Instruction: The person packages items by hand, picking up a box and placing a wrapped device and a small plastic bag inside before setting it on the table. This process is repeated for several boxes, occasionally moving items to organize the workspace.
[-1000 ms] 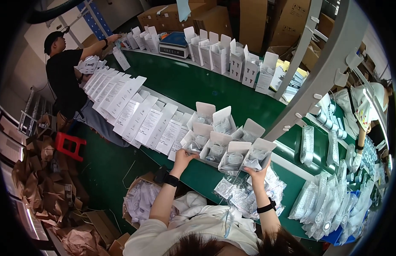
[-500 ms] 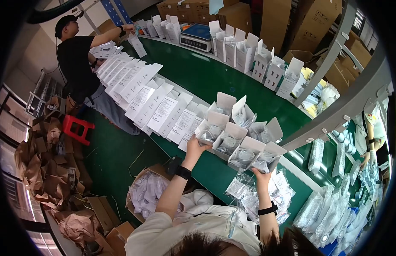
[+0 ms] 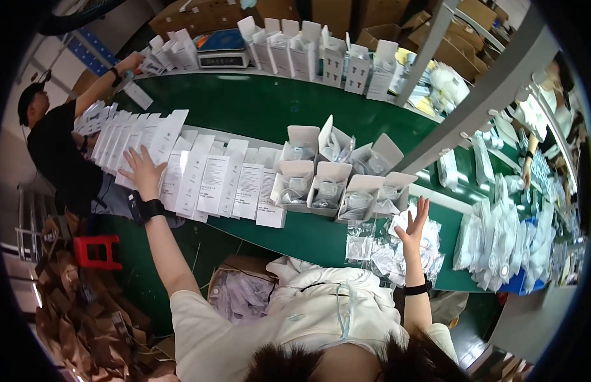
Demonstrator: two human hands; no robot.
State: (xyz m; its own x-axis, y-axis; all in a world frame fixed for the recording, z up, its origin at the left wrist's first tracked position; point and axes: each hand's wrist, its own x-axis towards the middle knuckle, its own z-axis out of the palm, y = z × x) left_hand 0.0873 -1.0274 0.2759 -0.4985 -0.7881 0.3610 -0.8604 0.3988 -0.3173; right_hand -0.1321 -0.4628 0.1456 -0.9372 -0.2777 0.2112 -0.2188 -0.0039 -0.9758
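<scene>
Landmark: the cluster of seven open boxes (image 3: pixel 332 170) on the green table (image 3: pixel 213 105).

Far left of the cluster: a co-worker (image 3: pixel 56 143) in black, one arm reaching to the table's far edge. Red stool (image 3: pixel 98 252) on the floor, nearer the cluster than the co-worker's head.

Left of the cluster: a row of white cartons (image 3: pixel 214 181), tilted, overlapping, its near end just beside the boxes. The wearer's left hand (image 3: pixel 142 172) lies splayed over this row, seemingly touching, not closed round any carton. Contents there are hidden.

At the cluster: clear-bagged parts inside, flaps standing up. Judged from this, filling looks done for these seven; closing is left for all of them. Beyond it, the upright boxes (image 3: pixel 303 54) along the far edge also show raised flaps.

Right of the cluster, nearer the wearer: right hand (image 3: pixel 412 230), fingers spread, empty, above loose clear packets (image 3: pixel 384 258). Hands well apart. Farther right: bubble-wrapped bundles (image 3: pixel 499 245), outside any box.
</scene>
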